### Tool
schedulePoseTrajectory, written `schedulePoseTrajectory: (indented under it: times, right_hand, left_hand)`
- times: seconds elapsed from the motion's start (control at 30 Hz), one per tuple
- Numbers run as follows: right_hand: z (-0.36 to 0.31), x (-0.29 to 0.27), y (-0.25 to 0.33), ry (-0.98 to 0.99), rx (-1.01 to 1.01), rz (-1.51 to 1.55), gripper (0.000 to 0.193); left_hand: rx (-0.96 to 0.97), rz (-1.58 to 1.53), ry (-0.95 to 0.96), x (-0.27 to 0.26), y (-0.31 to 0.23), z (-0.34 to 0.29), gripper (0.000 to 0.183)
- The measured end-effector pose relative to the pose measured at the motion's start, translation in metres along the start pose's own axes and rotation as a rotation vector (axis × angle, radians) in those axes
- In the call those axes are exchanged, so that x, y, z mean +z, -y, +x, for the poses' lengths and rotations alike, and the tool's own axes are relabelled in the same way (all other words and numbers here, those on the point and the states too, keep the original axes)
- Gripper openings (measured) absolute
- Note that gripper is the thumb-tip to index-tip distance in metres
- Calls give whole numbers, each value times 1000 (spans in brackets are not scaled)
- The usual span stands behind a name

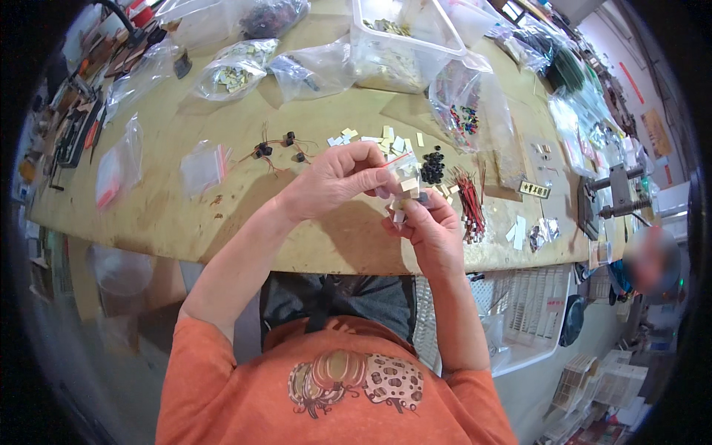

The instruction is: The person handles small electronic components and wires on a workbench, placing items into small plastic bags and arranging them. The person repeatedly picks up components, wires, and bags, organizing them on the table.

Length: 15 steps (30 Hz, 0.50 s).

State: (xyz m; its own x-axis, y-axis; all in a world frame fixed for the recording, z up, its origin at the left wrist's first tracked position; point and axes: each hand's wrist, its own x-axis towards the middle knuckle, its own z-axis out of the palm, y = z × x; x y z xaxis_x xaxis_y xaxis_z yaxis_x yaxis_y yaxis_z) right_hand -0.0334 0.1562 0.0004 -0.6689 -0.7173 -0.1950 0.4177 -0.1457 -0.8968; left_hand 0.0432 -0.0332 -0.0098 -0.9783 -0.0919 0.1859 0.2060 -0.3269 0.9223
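A small clear zip bag [405, 178] with a red line along its mouth is held up over the near middle of the table. Cream and dark pieces show through its plastic. My left hand [334, 182] pinches its upper edge by the red line. Lower down, the thumb and fingers of my right hand [434, 231] grip the bag; some fingertips are hidden. Just beyond lie loose cream and white rectangular pieces [388, 136]. To their right sit a heap of small black parts [432, 167] and a bundle of red wires [470, 202].
Black round parts with wires [264, 150] lie left of my hands, beside flat zip bags [202, 167]. A clear plastic bin [445, 41] and filled bags stand at the back. A metal clamp-like fixture [617, 191] is on the right. The table's front edge [326, 271] runs before me.
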Motion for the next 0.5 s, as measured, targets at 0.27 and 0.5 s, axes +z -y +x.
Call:
schedulePoseTrajectory:
  times: [0.27, 0.5]
  right_hand:
    - [-7, -5, -10, 32, -26, -12, 18]
    - [-11, -6, -11, 131, -57, -103, 23]
  left_hand:
    - [67, 196, 52, 1, 10, -4, 13]
    - [111, 251, 67, 2, 10, -7, 14]
